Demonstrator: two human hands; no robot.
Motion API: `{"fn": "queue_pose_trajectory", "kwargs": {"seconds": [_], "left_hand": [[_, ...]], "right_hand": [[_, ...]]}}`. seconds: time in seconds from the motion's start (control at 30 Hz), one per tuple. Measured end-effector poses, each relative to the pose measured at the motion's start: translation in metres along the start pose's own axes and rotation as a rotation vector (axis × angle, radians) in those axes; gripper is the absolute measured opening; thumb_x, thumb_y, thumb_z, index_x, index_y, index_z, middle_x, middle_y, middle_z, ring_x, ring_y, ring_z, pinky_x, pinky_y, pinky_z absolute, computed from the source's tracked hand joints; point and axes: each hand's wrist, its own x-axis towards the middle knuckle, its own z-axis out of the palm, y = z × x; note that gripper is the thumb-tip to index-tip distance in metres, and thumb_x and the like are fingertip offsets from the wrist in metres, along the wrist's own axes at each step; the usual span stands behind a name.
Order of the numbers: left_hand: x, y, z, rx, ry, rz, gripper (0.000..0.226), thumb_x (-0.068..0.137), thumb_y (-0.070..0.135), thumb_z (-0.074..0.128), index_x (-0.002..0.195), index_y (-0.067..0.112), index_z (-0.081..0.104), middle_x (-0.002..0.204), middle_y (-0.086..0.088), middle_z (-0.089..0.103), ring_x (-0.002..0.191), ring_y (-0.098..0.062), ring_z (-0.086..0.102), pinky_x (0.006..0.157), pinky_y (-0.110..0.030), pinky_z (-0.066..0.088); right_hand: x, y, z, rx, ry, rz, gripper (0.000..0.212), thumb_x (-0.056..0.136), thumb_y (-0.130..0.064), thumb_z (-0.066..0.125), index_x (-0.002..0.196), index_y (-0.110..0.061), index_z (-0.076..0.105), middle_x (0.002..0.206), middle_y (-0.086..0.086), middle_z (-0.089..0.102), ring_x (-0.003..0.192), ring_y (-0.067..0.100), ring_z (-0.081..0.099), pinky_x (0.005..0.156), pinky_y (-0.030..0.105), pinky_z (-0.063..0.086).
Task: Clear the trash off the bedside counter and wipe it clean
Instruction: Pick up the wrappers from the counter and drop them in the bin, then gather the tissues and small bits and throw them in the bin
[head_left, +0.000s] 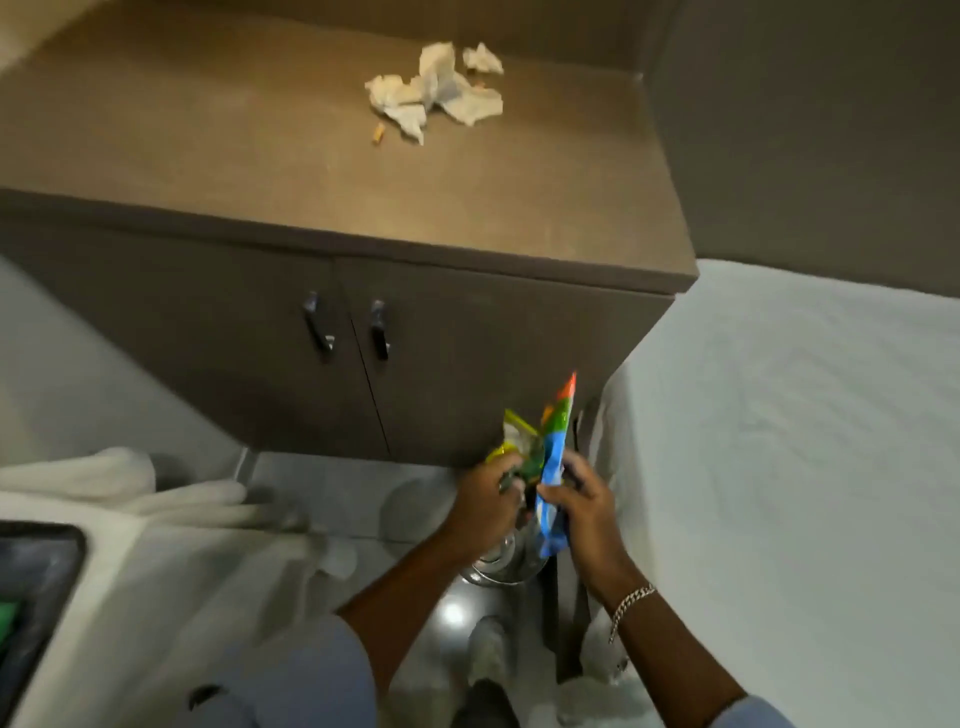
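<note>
Wrappers: two snack wrappers, a blue and orange wrapper (553, 467) and a green and yellow wrapper (522, 447), both held below the front edge of the counter (260, 156), beside its right door.
Long axis: the blue and orange wrapper stands nearly upright, top end toward the counter, bottom end toward the bin (501, 564).
Right hand (584, 512): fingers curled around the lower half of the blue and orange wrapper.
Left hand (485, 501): closed on the bunched green and yellow wrapper.
Key relation: the shiny metal bin sits on the floor directly under both hands, so I judge the drop is straight down; the left hand is slightly nearer its opening.
Trash still on counter: a cluster of crumpled tissues (436, 88) toward the back right of the counter, exact count unclear, perhaps three or four pieces; one small butt-like scrap (378, 133) just in front of them.
Reach: the tissues lie up and away from both hands, well apart.
Door handles: two (319, 327), on the counter's front.
Bed (805, 441): right of the counter, touching its side.
Wiping: not yet begun, by my reading.
</note>
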Motion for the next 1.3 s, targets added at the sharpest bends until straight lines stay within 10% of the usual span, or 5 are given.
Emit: {"fn": "queue_pose_trajectory", "kwargs": {"seconds": [0.2,0.3,0.5,1.17,1.3], "left_hand": [[0.083,-0.219,0.099,-0.09,0.018,-0.383,0.027,0.088,-0.011,0.051,0.104,0.004,0.065,0.113,-0.02,0.065,0.111,-0.039,0.062,0.098,-0.045,0.051],[0.105,-0.293,0.116,-0.012,0.004,-0.451,0.027,0.087,-0.006,0.057,0.092,0.019,0.068,0.097,0.0,0.068,0.095,-0.023,0.065,0.079,-0.014,0.05],[0.125,-0.322,0.104,0.229,-0.076,-0.549,0.071,0.083,0.015,0.066,0.148,0.022,0.037,0.146,-0.006,0.052,0.131,-0.027,0.051,0.108,-0.034,0.042],[0.062,0.233,-0.086,0.132,0.365,0.345,0.027,0.083,0.0,0.058,0.104,0.013,0.07,0.101,-0.001,0.071,0.092,-0.013,0.066,0.076,-0.01,0.048],[0.121,0.273,-0.149,0.341,0.564,0.444,0.036,0.079,0.001,0.059,0.113,0.012,0.066,0.113,-0.007,0.068,0.098,-0.023,0.064,0.085,-0.028,0.051]], "right_hand": [[0.094,0.22,-0.029,0.053,0.066,0.337,0.034,0.08,0.016,0.047,0.11,0.001,0.058,0.091,0.025,0.059,0.074,0.033,0.058,0.063,0.035,0.049],[0.137,0.295,-0.03,0.008,-0.037,0.4,0.046,0.08,0.015,0.049,0.121,-0.003,0.055,0.107,0.022,0.059,0.091,0.031,0.059,0.074,0.035,0.052],[0.17,0.343,-0.052,-0.114,-0.084,0.407,0.041,0.089,0.007,0.048,0.126,-0.008,0.056,0.123,0.014,0.057,0.111,0.03,0.056,0.089,0.042,0.052],[0.087,-0.226,-0.007,-0.208,-0.068,-0.567,0.034,0.08,0.007,0.062,0.101,-0.02,0.068,0.097,0.0,0.071,0.091,0.009,0.067,0.08,0.014,0.055],[0.154,-0.277,0.032,-0.387,0.038,-0.636,0.026,0.079,-0.004,0.063,0.101,-0.018,0.068,0.092,-0.001,0.07,0.081,0.01,0.063,0.067,0.003,0.048]]}}
